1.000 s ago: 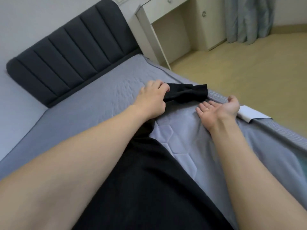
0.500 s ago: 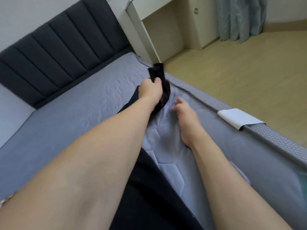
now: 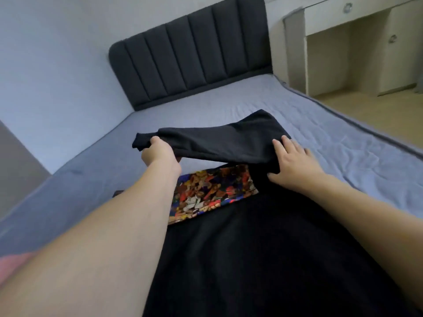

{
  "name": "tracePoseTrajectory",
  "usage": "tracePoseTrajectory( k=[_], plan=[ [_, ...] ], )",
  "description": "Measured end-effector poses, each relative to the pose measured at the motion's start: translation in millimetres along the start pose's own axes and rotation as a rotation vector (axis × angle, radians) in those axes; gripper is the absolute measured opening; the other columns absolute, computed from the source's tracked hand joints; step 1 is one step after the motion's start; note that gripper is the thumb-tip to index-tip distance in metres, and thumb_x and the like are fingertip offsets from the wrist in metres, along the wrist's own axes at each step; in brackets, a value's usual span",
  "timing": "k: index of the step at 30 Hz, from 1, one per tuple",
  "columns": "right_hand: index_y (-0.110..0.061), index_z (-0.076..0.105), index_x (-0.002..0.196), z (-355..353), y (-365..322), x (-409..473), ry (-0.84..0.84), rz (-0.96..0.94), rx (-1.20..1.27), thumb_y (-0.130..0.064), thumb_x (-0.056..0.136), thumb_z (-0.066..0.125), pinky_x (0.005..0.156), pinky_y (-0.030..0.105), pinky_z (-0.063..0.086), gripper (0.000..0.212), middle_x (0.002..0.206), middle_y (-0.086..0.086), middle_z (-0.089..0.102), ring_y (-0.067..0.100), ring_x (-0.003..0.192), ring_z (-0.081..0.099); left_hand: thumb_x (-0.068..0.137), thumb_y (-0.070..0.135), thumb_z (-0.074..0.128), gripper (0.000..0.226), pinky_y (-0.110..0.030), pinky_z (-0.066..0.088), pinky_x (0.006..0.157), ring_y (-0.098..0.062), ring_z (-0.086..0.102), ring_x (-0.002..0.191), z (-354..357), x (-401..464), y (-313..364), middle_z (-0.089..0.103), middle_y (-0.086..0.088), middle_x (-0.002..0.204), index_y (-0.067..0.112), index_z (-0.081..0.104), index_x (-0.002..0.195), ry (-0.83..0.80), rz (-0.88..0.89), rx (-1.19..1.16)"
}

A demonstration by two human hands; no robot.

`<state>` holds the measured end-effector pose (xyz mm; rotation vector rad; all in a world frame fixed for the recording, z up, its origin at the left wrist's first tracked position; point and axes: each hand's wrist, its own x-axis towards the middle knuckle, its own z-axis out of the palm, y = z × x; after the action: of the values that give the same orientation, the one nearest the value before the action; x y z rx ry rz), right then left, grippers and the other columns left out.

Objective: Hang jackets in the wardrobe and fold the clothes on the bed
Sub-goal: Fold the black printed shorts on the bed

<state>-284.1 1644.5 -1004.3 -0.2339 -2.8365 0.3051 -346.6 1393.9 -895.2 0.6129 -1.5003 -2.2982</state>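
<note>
A black T-shirt [image 3: 263, 248] with a bright multicoloured print [image 3: 212, 193] lies spread on the grey bed [image 3: 206, 104] in front of me. My left hand [image 3: 160, 154] grips the end of one black sleeve [image 3: 217, 140] and holds it lifted across the shirt toward the left. My right hand [image 3: 295, 161] lies flat with straight fingers on the shirt's shoulder, where the sleeve folds over. The lower part of the shirt runs out of view at the bottom.
A dark padded headboard [image 3: 192, 51] stands at the far end against a white wall. A cream desk with drawers [image 3: 348, 42] is at the upper right, beside beige floor [image 3: 377, 117]. Something pink [image 3: 11, 266] shows at the lower left edge.
My left hand has carried the sleeve from the right bed edge over to the left across the shirt. My right hand turned palm down onto the shirt. The printed front has come into view.
</note>
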Motion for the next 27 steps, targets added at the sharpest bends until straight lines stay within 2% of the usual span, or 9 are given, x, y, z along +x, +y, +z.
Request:
tracePoseTrajectory(
  k=[4, 7, 10, 14, 17, 18, 20, 22, 27],
  plan=[
    [-0.023, 0.017, 0.154, 11, -33, -2, 0.001, -0.08, -0.123, -0.027, 0.09, 0.054, 0.106, 0.041, 0.037, 0.074, 0.16, 0.006, 0.015, 0.028, 0.143, 0.026, 0.095, 0.031, 0.051, 0.035, -0.043, 0.057, 0.083, -0.027, 0.054, 0.093, -103, 50, -6, 0.052, -0.002, 0.108, 0.022, 0.051, 0.13, 0.198, -0.083, 0.029],
    [-0.023, 0.03, 0.151, 19, -45, -14, -0.087, -0.085, -0.09, -0.008, 0.092, 0.043, 0.104, 0.037, 0.039, 0.062, 0.159, -0.003, 0.025, 0.021, 0.141, 0.032, 0.096, 0.01, 0.05, 0.041, -0.047, 0.054, 0.081, -0.035, 0.056, 0.11, -175, 85, -14, 0.053, -0.011, 0.125, 0.015, 0.045, 0.136, 0.167, -0.218, 0.086],
    [-0.024, 0.025, 0.153, 24, -45, -17, -0.284, -0.089, -0.182, -0.009, 0.091, 0.042, 0.118, 0.035, 0.022, 0.067, 0.162, -0.003, 0.017, 0.018, 0.147, 0.019, 0.097, -0.003, 0.039, 0.046, -0.045, 0.049, 0.085, -0.032, 0.056, 0.121, -210, 98, -24, 0.053, -0.014, 0.137, 0.012, 0.042, 0.141, 0.015, -0.281, 0.224],
    [-0.018, 0.05, 0.14, 10, -55, -4, -0.247, 0.001, 0.184, -0.032, 0.092, 0.043, 0.112, 0.035, 0.027, 0.05, 0.153, 0.0, 0.039, 0.023, 0.139, 0.035, 0.092, -0.004, 0.04, 0.032, -0.041, 0.053, 0.06, -0.031, 0.06, 0.102, -206, 107, -16, 0.059, -0.014, 0.121, 0.014, 0.053, 0.115, 0.034, -0.144, 0.273],
    [-0.012, 0.053, 0.134, 9, -75, 15, -0.107, 0.04, 0.346, -0.033, 0.1, 0.038, 0.106, 0.036, 0.029, 0.043, 0.144, 0.006, 0.048, 0.025, 0.132, 0.041, 0.091, 0.019, 0.046, 0.013, -0.048, 0.054, 0.079, -0.035, 0.061, 0.095, -195, 104, -1, 0.061, -0.013, 0.101, 0.015, 0.052, 0.101, -0.028, -0.23, 0.333],
    [-0.016, 0.049, 0.137, 13, -79, 22, -0.12, 0.049, 0.265, -0.04, 0.1, 0.035, 0.11, 0.041, 0.025, 0.047, 0.147, 0.004, 0.043, 0.025, 0.135, 0.037, 0.089, 0.034, 0.05, 0.019, -0.05, 0.052, 0.086, -0.034, 0.062, 0.094, -192, 103, 4, 0.061, -0.011, 0.097, 0.017, 0.052, 0.097, -0.043, -0.292, 0.377],
    [-0.029, 0.034, 0.146, 25, -86, 33, -0.233, 0.065, 0.035, -0.056, 0.096, 0.028, 0.115, 0.055, 0.009, 0.057, 0.157, 0.0, 0.027, 0.025, 0.145, 0.021, 0.079, 0.054, 0.06, 0.038, -0.051, 0.055, 0.081, -0.032, 0.065, 0.091, -189, 116, 7, 0.065, -0.009, 0.097, 0.022, 0.057, 0.099, -0.045, -0.339, 0.476],
    [-0.04, 0.016, 0.151, 41, -86, 40, -0.309, 0.087, -0.094, -0.067, 0.092, 0.024, 0.113, 0.062, -0.004, 0.065, 0.163, -0.003, 0.005, 0.028, 0.149, 0.001, 0.073, 0.046, 0.069, 0.046, -0.05, 0.057, 0.07, -0.032, 0.066, 0.092, -187, 141, 2, 0.068, -0.008, 0.107, 0.021, 0.061, 0.111, 0.022, -0.263, 0.589],
    [-0.041, 0.001, 0.153, 86, -85, 13, -0.231, 0.109, -0.059, -0.073, 0.09, 0.014, 0.114, 0.059, -0.013, 0.073, 0.162, -0.004, -0.014, 0.025, 0.148, -0.017, 0.09, 0.01, 0.047, 0.022, -0.038, 0.044, 0.084, -0.036, 0.057, 0.104, -189, 136, -8, 0.059, -0.011, 0.106, 0.011, 0.057, 0.11, 0.156, 0.264, 1.032]
  ],
)
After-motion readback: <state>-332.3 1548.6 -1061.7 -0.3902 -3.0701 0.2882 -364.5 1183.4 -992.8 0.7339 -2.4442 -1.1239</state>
